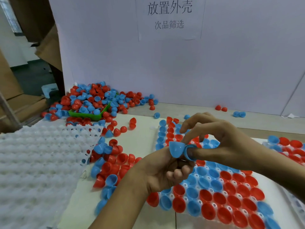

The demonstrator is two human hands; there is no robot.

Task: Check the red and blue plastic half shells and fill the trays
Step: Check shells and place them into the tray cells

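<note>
My left hand (166, 172) is curled, its fingers gripping a blue half shell (176, 148) held above the tray. My right hand (219, 139) pinches a second blue half shell (189, 150) between thumb and fingers, right next to the first one. Below both hands lies a white tray (212, 189) with several red and blue half shells seated open side up. A loose heap of red and blue shells (109, 161) lies on the table left of the tray.
A stack of white trays without shells (41, 162) sits at the left. A green bin (89, 113) with shells stands at the back left amid a large pile. Another filled tray (290, 149) lies at the right edge. A white board with a paper sign (170, 17) stands behind.
</note>
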